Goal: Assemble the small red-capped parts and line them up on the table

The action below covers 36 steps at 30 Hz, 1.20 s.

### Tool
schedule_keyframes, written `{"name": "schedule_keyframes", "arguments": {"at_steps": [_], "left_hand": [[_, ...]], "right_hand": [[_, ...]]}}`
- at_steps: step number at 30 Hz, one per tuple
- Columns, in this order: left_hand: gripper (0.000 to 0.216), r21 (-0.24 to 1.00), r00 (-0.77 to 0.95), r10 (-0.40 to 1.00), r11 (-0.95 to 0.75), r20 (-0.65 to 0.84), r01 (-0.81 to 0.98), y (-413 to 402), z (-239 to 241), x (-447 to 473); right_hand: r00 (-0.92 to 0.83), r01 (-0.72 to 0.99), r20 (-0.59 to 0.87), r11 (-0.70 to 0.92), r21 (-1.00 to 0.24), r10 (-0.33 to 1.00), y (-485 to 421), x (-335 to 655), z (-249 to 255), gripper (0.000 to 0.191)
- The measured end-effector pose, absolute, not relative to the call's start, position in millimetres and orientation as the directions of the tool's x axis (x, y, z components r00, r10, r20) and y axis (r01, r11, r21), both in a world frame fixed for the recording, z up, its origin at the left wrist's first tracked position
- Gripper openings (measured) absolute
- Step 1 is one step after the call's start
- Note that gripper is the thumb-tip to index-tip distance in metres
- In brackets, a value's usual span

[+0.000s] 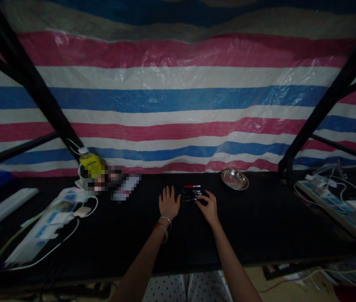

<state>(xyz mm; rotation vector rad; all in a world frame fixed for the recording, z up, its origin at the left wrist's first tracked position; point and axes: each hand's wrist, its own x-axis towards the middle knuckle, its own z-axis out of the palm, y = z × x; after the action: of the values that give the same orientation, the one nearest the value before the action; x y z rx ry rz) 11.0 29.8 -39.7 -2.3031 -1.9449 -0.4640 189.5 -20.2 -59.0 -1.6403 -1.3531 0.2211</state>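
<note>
In the head view my left hand (pixel 169 204) lies flat on the black tabletop with its fingers spread, holding nothing. To its right is a short row of slim pens lying sideways, one above the other. The farthest is a red pen (pixel 192 186); several dark ones lie nearer to me. My right hand (pixel 208 207) has thumb and fingertips closed around the right end of the nearest black pen (pixel 191 200). That pen's tip end is partly covered by my fingers. Dim light makes the dark pens hard to tell apart from the table.
A shiny round metal dish (pixel 235 179) sits behind and right of my right hand. Power strips with plugs and cables lie at left (pixel 44 228) and right (pixel 338 205). A yellow bottle (pixel 92 165) stands at back left, and a striped sheet (pixel 178 100) hangs behind the table.
</note>
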Motion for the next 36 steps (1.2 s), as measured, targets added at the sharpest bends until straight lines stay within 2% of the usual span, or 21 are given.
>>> {"name": "schedule_keyframes", "arguments": {"at_steps": [6,9,12,15,17,20,23,27,32,36], "left_hand": [[0.055,0.199,0.113,0.944,-0.181,0.310,0.963,28.1,-38.7,9.4],[0.057,0.302,0.078,0.933,-0.192,0.351,0.934,27.3,-37.5,7.6],[0.055,0.415,0.061,0.905,-0.252,0.421,0.874,25.3,-34.5,5.4],[0.052,0.475,0.059,0.862,-0.334,0.504,0.814,20.9,-29.6,3.8],[0.051,0.479,0.071,0.839,-0.374,0.539,0.794,17.2,-26.2,3.3],[0.051,0.459,0.093,0.812,-0.416,0.576,0.785,12.5,-22.9,3.2],[0.052,0.418,0.139,0.785,-0.460,0.603,0.784,10.0,-23.8,3.5],[0.053,0.294,0.260,0.743,-0.524,0.617,0.799,8.0,-30.4,4.6],[0.042,0.096,0.489,0.662,-0.643,0.568,0.760,4.8,-33.4,6.2],[0.035,0.049,0.592,0.622,-0.709,0.512,0.703,4.3,-28.1,7.1]], "right_hand": [[0.328,0.693,0.394,0.065,-0.718,0.859,-23.4,186.5,-51.1,0.013],[0.329,0.667,0.399,0.088,-0.740,0.856,-25.2,185.2,-46.8,0.009],[0.355,0.556,0.404,0.157,-0.816,0.843,-25.3,184.2,-43.4,0.010],[0.475,0.265,0.319,0.212,-0.940,0.820,-23.7,184.8,-41.7,0.022],[0.535,-0.058,0.145,0.207,-0.977,0.832,-22.5,187.2,-40.7,0.029],[0.456,-0.483,-0.090,0.162,-0.861,0.885,-22.2,193.9,-37.3,0.029],[0.338,-0.653,-0.135,0.129,-0.746,0.932,-24.0,199.0,-31.2,0.025],[0.251,-0.672,-0.158,0.054,-0.738,0.955,-29.0,193.3,-23.4,0.029],[0.172,-0.507,-0.168,-0.059,-0.860,0.971,-34.4,177.6,-20.2,0.034],[0.136,-0.403,-0.160,-0.093,-0.910,0.978,-36.2,173.8,-20.1,0.037]]}}
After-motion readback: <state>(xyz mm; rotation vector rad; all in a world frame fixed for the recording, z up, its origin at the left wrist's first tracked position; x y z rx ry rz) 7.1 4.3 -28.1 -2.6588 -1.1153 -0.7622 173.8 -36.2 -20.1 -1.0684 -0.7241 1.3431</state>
